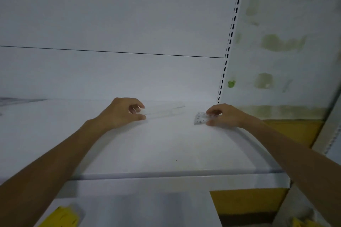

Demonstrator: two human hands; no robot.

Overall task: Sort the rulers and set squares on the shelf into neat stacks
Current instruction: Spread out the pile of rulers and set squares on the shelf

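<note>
Rulers held flat on the shelf (156,149), one per hand, both low and left of the slotted upright (231,31).
Head view: left hand (125,111), further left of the upright, has its fingers curled and pinches the end of a long clear ruler (166,111) that lies flat and points toward the upright's foot. Right hand (223,116), just below-left of the upright's foot, has fingers curled over and thumb under a short marked ruler (199,118). The pieces are apart, with a gap between them. Blur hides any set square shape. To stack well, I'd slide rather than lift, square the long edges parallel, butt the ends together, and keep the clear plastic flat so it doesn't skate.
</note>
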